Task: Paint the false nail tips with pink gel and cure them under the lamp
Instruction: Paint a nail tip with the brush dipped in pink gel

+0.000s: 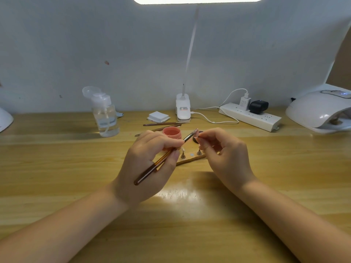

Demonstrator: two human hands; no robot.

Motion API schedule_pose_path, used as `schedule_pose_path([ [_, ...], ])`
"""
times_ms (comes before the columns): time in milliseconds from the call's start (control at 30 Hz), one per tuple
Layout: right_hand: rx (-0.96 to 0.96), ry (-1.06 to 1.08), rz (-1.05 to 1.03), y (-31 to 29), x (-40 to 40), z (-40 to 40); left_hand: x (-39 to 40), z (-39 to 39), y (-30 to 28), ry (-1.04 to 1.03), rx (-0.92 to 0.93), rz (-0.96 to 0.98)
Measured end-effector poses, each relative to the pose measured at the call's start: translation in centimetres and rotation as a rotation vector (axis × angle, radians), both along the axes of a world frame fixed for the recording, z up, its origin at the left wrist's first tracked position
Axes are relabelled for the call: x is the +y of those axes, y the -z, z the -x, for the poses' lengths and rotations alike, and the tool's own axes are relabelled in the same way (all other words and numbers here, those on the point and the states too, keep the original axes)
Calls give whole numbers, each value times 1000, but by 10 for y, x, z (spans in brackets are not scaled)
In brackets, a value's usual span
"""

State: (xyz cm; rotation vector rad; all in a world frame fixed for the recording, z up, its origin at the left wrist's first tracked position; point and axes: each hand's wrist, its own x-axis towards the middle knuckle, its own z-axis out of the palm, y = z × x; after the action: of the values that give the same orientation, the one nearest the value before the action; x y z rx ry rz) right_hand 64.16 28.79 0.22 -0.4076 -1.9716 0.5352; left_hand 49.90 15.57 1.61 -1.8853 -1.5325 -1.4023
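Observation:
My left hand [150, 164] grips a brown gel brush [163, 159], its bristle end raised toward the middle. My right hand [226, 154] pinches a small false nail tip [197, 132] on its holder, and the brush tip touches it. Behind the left hand stands an open pink gel pot [171, 132]. Below the hands lies a wooden stand [190, 159] with small metal nail holders [183, 155] on it. The white curing lamp [321, 111] sits at the far right of the table.
A clear pump bottle [105, 114] stands at the back left. A desk lamp base [182, 108], a stack of white wipes [158, 116], spare brushes [163, 123] and a power strip [250, 116] with plugs line the back. Another white object [4, 120] shows at the left edge.

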Motion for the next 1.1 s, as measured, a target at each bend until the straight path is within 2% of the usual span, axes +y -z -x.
schedule_pose_path([
  [467, 9, 16, 13, -2, -1, -1, 0, -4, 0, -5, 43, -36],
  [633, 13, 26, 26, -2, 0, -2, -3, -5, -1, 0, -15, -54],
  [900, -2, 29, -15, -1, 0, -1, -1, -5, -1, -31, 54, -6],
  [1100, 1, 38, -11, -1, 0, -1, -3, -7, -4, -37, 0, -12],
])
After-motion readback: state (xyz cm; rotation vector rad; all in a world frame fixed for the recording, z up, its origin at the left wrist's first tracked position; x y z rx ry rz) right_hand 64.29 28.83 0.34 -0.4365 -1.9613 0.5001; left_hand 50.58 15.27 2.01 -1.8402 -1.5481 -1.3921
